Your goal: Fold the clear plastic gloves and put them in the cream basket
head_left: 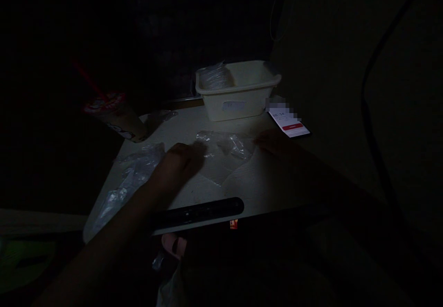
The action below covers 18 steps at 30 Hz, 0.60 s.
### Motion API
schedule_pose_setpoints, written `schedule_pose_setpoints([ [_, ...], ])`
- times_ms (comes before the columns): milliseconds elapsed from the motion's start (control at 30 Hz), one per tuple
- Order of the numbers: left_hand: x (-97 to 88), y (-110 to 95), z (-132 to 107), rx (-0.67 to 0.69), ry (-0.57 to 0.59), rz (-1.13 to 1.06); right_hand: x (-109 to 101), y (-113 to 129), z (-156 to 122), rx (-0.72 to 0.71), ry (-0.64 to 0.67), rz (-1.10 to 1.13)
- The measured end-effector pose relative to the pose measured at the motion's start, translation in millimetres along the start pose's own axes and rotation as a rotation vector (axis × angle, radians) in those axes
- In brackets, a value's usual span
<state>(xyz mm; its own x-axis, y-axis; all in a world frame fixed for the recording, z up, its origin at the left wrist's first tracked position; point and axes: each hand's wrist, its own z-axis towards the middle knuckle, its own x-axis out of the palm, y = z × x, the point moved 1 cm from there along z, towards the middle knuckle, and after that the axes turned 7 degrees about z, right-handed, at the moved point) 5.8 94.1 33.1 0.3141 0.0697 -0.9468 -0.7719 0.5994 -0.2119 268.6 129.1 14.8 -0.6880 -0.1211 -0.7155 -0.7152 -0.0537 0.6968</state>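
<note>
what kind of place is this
Probably a dim room in a home, though the darkness makes it hard to be sure. A small pale table holds a white plastic basket, a lit smartphone and a takeaway drink cup with a red straw.

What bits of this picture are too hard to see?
Head view, all of these:
- The phone: blurred squares hide the top of its screen.
- The right hand: deep shadow hides its fingers.
- The clear plastic bag: the left hand hides one edge.
- The pink thing: the table edge and the dark hide most of it, so I can't tell what it is.
</note>
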Motion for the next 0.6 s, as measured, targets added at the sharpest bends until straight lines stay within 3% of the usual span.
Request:
schedule_pose_setpoints([
  [100,14.8,-24.6,-1.1,0.123,0.152,0.079,7.2,3.7,-2.2,-0.184,-0.265,-0.205],
  [167,24.9,-35.0,-3.9,0.149,0.194,0.16,15.2,9.8,-7.0,-0.359,-0.32,-0.322],
  [267,35.4,-39.9,-9.3,0.141,0.228,0.265,27.0,19.5,-13.8,-0.503,-0.193,-0.426],
  [400,37.3,-39.7,-15.5,0.138,0.249,0.306,32.4,26.3,-13.6,-0.486,-0.035,-0.499],
  [600,35.1,-42.2,-23.5,0.125,0.26,0.308,29.9,25.2,-0.2,-0.443,-0.003,-0.586],
])
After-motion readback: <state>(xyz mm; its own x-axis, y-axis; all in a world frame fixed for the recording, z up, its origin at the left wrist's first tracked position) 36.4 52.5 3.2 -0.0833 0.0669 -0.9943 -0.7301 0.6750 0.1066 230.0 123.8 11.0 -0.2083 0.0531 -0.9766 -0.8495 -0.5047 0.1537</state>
